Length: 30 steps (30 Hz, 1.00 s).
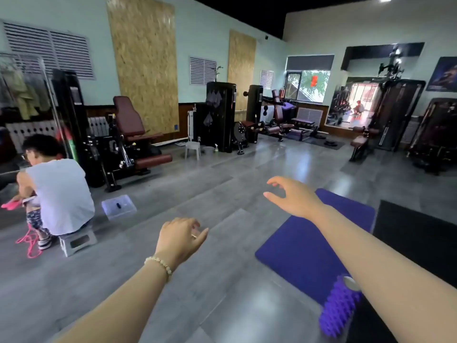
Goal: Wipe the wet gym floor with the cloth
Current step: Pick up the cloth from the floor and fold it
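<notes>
readable writing: "15" on a white plate (199, 139) at the foot of the far black machine (223, 115), and "15" again higher on its left side. the poster (444, 74) on the far right wall is too blurred to read.

containers: a clear lidded box (118, 207) sits on the floor (222, 280) left of centre, with a small dark item in or on it; i cannot tell which. a spray bottle (216, 147) stands far off between a white stool (193, 148) and the black machine.

hands: my left hand (181, 237) hangs over bare floor, fingers loosely curled, grasping nothing. there is a ring on one finger and a bead bracelet (159, 263) on the wrist. my right hand (294, 196) is released, fingers spread and slightly bent, over the far left corner of a purple mat (304, 246).

task items: the grey floor has a sheen in the near middle. grey cloths (214, 98) hang on the far black machine, well apart from both hands; i cannot tell if one is the wiping cloth.

a purple spiked roller (337, 313) lies at the mat's near end. a person (59, 194) sits on a step stool (78, 241) at left.
</notes>
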Available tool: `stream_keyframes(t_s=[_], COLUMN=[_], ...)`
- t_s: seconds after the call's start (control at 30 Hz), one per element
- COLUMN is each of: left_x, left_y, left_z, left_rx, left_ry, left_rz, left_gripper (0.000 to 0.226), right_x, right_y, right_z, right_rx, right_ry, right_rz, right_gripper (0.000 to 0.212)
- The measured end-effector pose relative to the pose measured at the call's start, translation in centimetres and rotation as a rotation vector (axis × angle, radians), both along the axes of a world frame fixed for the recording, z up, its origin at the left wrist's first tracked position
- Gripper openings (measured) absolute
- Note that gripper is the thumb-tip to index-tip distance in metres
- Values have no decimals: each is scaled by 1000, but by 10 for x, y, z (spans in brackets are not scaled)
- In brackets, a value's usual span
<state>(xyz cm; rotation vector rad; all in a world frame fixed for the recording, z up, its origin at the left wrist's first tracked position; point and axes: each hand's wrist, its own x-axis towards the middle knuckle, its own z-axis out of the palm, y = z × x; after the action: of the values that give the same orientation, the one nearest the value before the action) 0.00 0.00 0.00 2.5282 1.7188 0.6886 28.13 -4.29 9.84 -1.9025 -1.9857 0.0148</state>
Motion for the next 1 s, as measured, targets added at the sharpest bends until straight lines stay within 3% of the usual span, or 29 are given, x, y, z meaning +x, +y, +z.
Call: stream_keyframes(t_s=[0.13,0.27,0.57,0.87,1.0], left_x=[13,27,52,52,38], left_y=[45,113,283,473,574], left_z=[-23,-40,-37,-47,-56], left_rx=[-17,-64,-102,-98,-118], left_ry=[-6,-12,28,74,82], left_rz=[-17,14,89,89,69], left_gripper=[71,54,52,73,69], right_x=[5,21,46,54,49], right_y=[51,129,324,515,611], right_z=[-18,-39,-43,-66,-78], right_rx=[-14,6,-23,-39,-57], right_ry=[-39,-34,43,73,100], right_rz=[10,33,142,164,127], right_gripper=[47,51,54,52,52])
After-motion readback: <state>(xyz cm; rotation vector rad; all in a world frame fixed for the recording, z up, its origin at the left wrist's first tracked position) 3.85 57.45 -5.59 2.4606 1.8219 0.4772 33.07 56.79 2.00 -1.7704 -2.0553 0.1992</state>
